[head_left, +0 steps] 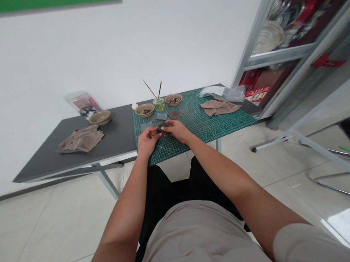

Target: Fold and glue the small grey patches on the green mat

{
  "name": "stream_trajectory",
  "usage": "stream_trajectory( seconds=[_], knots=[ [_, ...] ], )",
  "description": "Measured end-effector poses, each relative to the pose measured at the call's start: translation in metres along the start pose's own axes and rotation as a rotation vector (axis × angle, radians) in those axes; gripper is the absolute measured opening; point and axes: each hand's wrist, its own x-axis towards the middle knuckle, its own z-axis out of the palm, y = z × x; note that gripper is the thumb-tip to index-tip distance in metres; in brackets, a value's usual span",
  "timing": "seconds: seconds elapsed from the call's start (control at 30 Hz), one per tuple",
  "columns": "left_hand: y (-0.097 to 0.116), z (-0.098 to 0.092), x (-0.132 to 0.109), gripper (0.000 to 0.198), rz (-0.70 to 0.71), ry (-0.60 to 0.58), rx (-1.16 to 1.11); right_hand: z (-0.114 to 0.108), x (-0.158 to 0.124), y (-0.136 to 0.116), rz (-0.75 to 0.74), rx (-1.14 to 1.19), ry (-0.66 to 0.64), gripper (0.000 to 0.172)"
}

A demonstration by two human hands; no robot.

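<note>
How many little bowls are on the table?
3. One tan bowl is on the grey tabletop; two other tan bowls are on the green cutting mat, either side of the glass jar.

The 1 view comes from the person's head, facing forward and steeply down over the torso (196, 240) toward the left hand (147, 142) and right hand (177, 131). It takes in the whole grey table (109, 129) from close by, and the wide frame seems slightly rolled.
</note>
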Motion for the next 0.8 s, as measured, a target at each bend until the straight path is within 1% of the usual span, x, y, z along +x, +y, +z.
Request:
stream_trajectory(
  seconds=[0.1,0.17,0.33,0.5,0.67,0.8],
  knots=[
    [0.0021,0.0005,-0.0009,0.018,0.048,0.071,0.128,-0.0003,0.0002,-0.0005,-0.005,0.008,-0.007,0.032],
    [0.0037,0.0008,-0.0016,0.014,0.073,0.097,0.182,-0.0005,0.0007,-0.0007,-0.015,0.021,-0.005,0.031],
    [0.0011,0.0022,-0.0036,0.014,0.0,0.072,0.101,0.0002,0.0006,-0.0031,0.018,0.002,0.0,0.028],
    [-0.0046,0.0043,-0.0051,0.024,0.017,0.024,0.079,0.0014,-0.0014,-0.0056,0.041,0.014,0.015,0.026],
    [-0.0053,0.0058,-0.0056,0.023,0.009,0.087,0.07,0.0016,-0.0009,-0.005,0.036,-0.018,0.005,0.023],
    [-0.0044,0.0055,-0.0059,0.023,0.003,0.102,0.093,0.0014,-0.0001,-0.0059,0.088,-0.048,-0.028,0.019]
  ],
)
